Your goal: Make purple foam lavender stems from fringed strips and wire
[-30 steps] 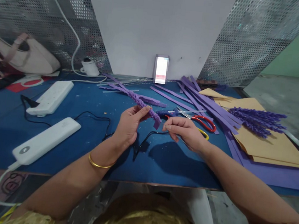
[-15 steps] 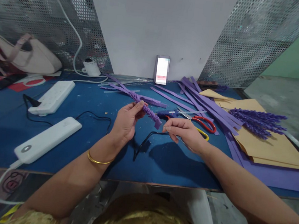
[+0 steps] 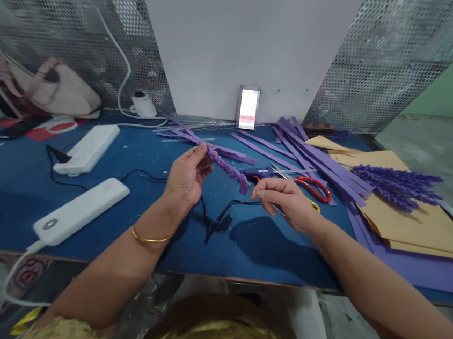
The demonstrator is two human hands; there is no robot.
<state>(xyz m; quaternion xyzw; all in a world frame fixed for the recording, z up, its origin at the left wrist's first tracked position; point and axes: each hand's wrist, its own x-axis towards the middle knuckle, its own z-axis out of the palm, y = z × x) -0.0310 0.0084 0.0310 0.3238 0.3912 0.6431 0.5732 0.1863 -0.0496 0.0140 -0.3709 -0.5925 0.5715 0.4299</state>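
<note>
My left hand (image 3: pixel 185 178) is closed, pinching a purple twisted flower sprig (image 3: pixel 229 167) between thumb and fingers. A loose strip of the sprig runs on beyond the fingers toward the back left. Its lower end, a small flat purple tab, points at my right hand (image 3: pixel 283 200). That hand is closed too, gripping a thin wire stem (image 3: pixel 286 217) that shows below the palm. Just behind the fingers lie a blue glue gun (image 3: pixel 259 172) and scissors with red handles (image 3: pixel 315 189). A yellow handle (image 3: pixel 315 206) is partly covered by my right hand.
Purple strips (image 3: pixel 324 163) lie at the back right beside finished purple sprigs (image 3: pixel 397 187) on brown paper (image 3: pixel 426 233). A phone (image 3: pixel 248 107) leans on the white board. On the left are a power strip (image 3: pixel 89 149), a white power bank (image 3: pixel 82 211), cables and a handbag (image 3: pixel 65 88).
My left hand has slid up and left along the sprig, so more of its twisted part shows between my hands. My right hand keeps its pinch, and the view has shifted slightly.
</note>
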